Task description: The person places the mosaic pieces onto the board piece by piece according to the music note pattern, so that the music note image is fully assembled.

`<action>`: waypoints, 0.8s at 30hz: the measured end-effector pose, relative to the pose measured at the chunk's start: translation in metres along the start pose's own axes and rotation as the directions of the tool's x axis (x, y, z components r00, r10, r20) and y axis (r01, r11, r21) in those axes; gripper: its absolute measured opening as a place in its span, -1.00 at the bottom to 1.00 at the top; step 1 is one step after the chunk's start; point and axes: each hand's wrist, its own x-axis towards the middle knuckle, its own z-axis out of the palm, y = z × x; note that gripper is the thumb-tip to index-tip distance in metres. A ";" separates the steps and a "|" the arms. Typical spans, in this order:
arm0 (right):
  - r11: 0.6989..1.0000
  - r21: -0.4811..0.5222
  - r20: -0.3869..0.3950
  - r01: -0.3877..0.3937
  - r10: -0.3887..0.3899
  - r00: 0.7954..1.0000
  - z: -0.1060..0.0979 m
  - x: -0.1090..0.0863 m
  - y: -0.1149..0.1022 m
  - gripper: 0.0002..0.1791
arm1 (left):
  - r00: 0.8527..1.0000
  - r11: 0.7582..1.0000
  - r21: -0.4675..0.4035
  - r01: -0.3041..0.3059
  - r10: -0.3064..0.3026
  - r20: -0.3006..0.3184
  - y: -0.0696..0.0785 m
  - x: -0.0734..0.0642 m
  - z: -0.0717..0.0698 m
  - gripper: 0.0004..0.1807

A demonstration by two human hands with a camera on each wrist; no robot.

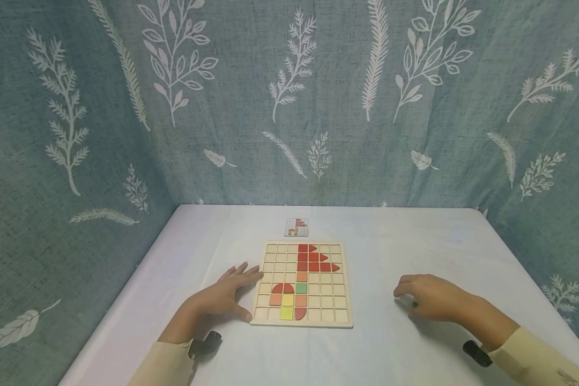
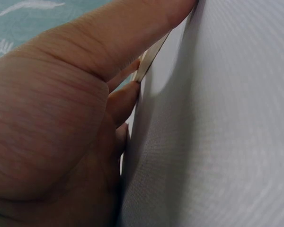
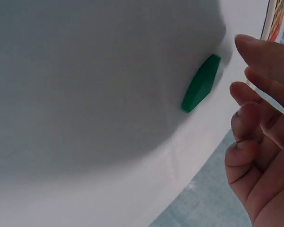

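A square wooden grid board (image 1: 327, 303) lies flat on the table. Red, orange, yellow and green pieces fill some of its cells, among them a red half circle (image 1: 283, 288) and a green square (image 1: 301, 288). My left hand (image 1: 222, 296) rests along the board's left edge, fingers spread, thumb at the near left corner. Well to the right of the board, my right hand (image 1: 427, 296) hovers low with loosely curled fingers and nothing in them. Beneath it a green piece (image 3: 201, 84) with slanted ends lies on the table, apart from the fingertips.
Just behind the board lies a small pattern card (image 1: 296, 227) showing a similar coloured figure. The white tabletop (image 1: 381, 236) is enclosed by blue-green leaf-print cloth (image 1: 338, 96) at the back and sides. Each wrist wears a dark strapped device (image 1: 206, 343).
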 end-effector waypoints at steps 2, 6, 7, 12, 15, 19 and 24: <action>1.000 0.009 0.009 -0.011 0.011 1.000 0.000 -0.003 0.002 -0.59 | 1.000 1.000 -0.003 -0.005 0.005 0.001 0.000 0.000 0.000 0.24; 1.000 0.022 0.039 -0.021 0.020 0.999 0.002 -0.006 0.006 -0.55 | 1.000 1.000 -0.007 -0.015 0.015 -0.002 0.000 0.000 0.000 0.23; 1.000 0.022 0.044 -0.020 0.019 0.999 0.002 -0.006 0.007 -0.56 | 1.000 1.000 -0.005 -0.015 0.015 -0.002 0.000 0.000 0.000 0.23; 1.000 0.024 0.050 -0.015 0.014 0.999 0.005 -0.007 0.013 -0.58 | 1.000 1.000 0.010 -0.013 0.013 0.000 0.001 -0.001 0.000 0.23; 0.999 0.028 0.047 -0.033 0.032 0.998 0.006 -0.006 0.016 -0.64 | 1.000 1.000 0.009 -0.008 0.008 0.001 0.003 -0.002 -0.001 0.24; 0.992 0.058 0.051 -0.113 0.110 0.993 0.007 -0.004 0.017 -0.77 | 1.000 1.000 0.006 -0.002 0.002 -0.002 0.003 -0.002 -0.001 0.24; 0.979 0.050 0.046 -0.198 0.196 0.980 0.007 0.000 0.018 -0.74 | 1.000 1.000 0.002 0.012 -0.012 0.000 0.002 -0.001 -0.001 0.24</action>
